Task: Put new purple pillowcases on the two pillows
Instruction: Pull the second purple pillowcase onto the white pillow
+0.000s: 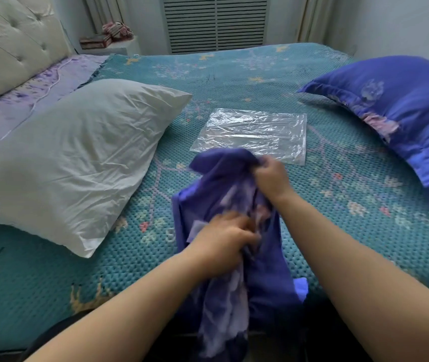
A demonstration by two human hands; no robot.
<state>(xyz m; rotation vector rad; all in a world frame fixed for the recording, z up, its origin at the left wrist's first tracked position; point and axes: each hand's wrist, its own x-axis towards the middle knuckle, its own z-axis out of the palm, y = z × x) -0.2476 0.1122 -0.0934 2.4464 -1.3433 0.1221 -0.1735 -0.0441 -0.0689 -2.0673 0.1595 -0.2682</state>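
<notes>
A bunched purple pillowcase (223, 184) with pale flower print hangs in front of me over the bed's near edge. My left hand (223, 239) grips its gathered middle. My right hand (270, 176) pinches its upper edge, a little higher and farther out. A bare white pillow (77, 158) lies on the left of the bed. On the right lies a second pillow (401, 113) inside a purple flowered case.
The bed (338, 194) carries a teal textured cover. A flat clear plastic bag (252, 131) lies in the middle, just beyond my hands. A tufted headboard (12, 43) stands at the left, a nightstand (109, 45) with small items behind it.
</notes>
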